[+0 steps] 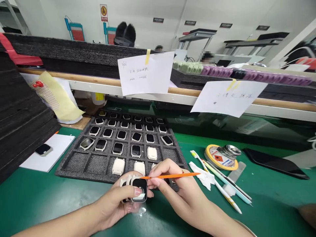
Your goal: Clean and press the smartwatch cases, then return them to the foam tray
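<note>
My left hand (118, 197) grips a small stack of smartwatch cases, its thumb pressed on the dark screen of the front smartwatch (140, 186). Between thumb and fingers, my right hand (180, 191) pinches an orange pry stick (172, 176), whose left tip meets the top edge of that watch. Clear film (141, 210) hangs below the watches. Just beyond my hands lies a black foam tray (76, 163) with watches in its compartments, most with dark screens up. Several pale cases, such as the white case (118, 166), lie in its near rows.
Another watch (43, 149) rests on a white pad (59, 144) at left. To the right are a yellow tape roll (209, 154), a metal-topped container (229, 151), a toothbrush (228, 199), a crumpled tissue (203, 176) and a black phone (274, 163). A shelf edge (182, 98) crosses behind.
</note>
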A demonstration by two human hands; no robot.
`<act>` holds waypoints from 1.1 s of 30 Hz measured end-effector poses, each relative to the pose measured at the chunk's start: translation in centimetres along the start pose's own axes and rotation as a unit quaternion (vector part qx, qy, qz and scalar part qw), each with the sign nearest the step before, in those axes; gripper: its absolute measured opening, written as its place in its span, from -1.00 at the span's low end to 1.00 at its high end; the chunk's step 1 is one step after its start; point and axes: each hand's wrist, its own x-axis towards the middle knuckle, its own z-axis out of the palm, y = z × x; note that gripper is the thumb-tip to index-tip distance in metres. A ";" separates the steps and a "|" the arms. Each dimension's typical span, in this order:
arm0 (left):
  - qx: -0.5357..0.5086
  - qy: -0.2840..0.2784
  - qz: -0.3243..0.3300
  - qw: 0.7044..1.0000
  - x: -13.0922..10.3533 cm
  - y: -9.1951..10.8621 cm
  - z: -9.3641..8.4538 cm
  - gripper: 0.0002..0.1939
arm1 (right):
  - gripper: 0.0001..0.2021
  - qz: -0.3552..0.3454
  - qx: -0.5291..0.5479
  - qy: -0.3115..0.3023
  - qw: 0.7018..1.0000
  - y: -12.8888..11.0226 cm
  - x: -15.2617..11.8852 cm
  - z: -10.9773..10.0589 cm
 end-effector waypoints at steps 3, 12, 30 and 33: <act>0.003 0.005 -0.006 1.000 0.0 0.0 -0.2 -0.59 | -0.92 -0.014 0.001 0.003 1.000 0.3 -0.2 0.2; -0.001 0.007 -0.006 1.000 0.1 0.1 0.0 -0.61 | -0.92 -0.021 0.025 0.016 0.999 0.8 -0.2 0.7; -0.008 -0.041 0.017 0.999 0.4 -0.3 -0.6 -0.72 | -0.91 -0.056 -0.018 0.049 0.997 1.0 0.1 1.2; -0.010 -0.036 0.012 0.999 0.3 -0.3 -0.7 -0.72 | -0.91 -0.043 -0.026 0.057 0.997 1.1 -0.1 1.1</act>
